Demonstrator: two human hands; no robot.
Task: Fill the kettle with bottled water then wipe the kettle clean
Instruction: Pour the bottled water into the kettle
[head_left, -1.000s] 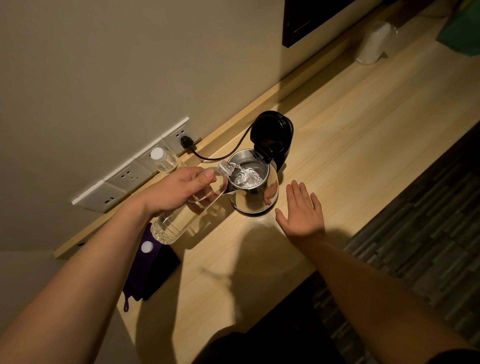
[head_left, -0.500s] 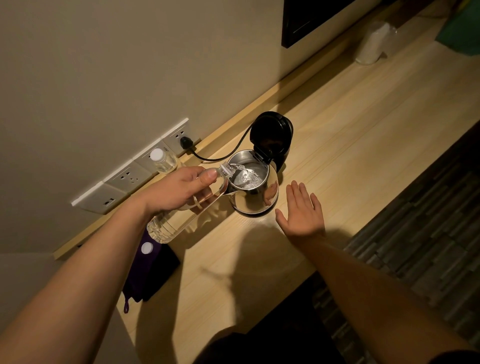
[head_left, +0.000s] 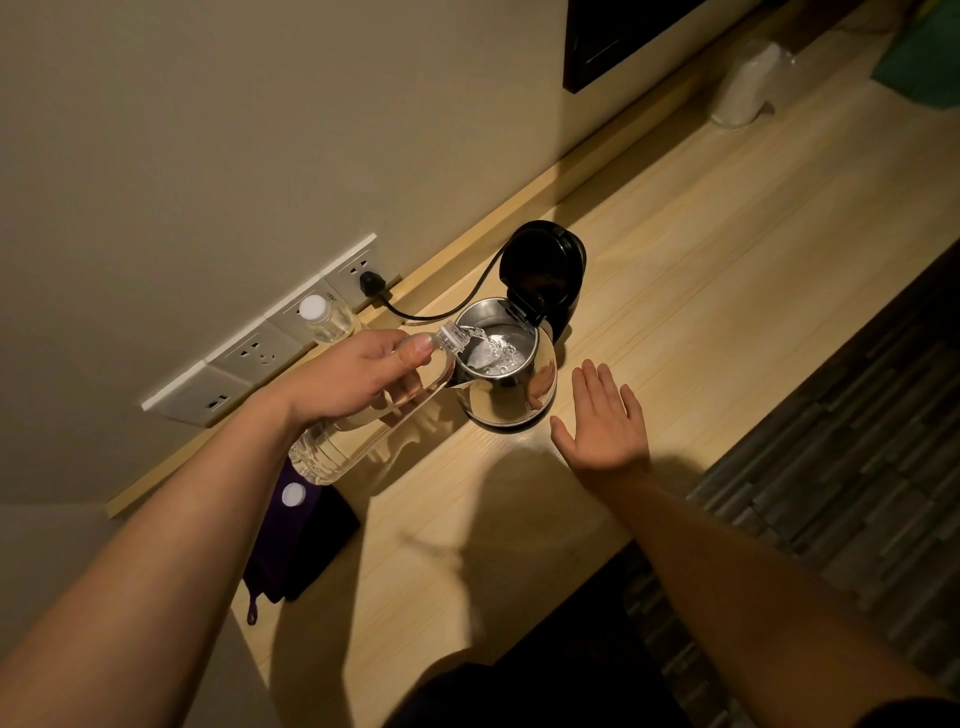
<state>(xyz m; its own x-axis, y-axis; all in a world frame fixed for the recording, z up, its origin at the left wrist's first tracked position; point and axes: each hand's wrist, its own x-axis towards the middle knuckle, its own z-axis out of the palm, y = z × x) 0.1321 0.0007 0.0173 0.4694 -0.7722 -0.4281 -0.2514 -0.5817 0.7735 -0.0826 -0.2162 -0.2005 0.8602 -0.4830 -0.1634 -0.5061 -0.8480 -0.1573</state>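
A plain beige wall (head_left: 208, 130) fills the upper left of my view, dim under low, warm light. A row of white sockets (head_left: 249, 358) sits low on it, just above a narrow wooden ledge (head_left: 462, 247) that backs the pale wood-grain tabletop (head_left: 727, 270). A dark panel (head_left: 608, 41) hangs at top centre. Dark striped floor (head_left: 857, 441) lies at lower right. A shadow falls across the tabletop's near edge.

We count one left hand (head_left: 363, 379), one right hand (head_left: 605, 421), two bottles (held bottle (head_left: 358, 436), standing bottle (head_left: 325, 321)), one kettle (head_left: 506, 397), one white cap (head_left: 293, 494), one purple cloth (head_left: 306, 543), four socket plates (head_left: 254, 354), one black plug (head_left: 370, 283), one white wrapped item (head_left: 743, 88).
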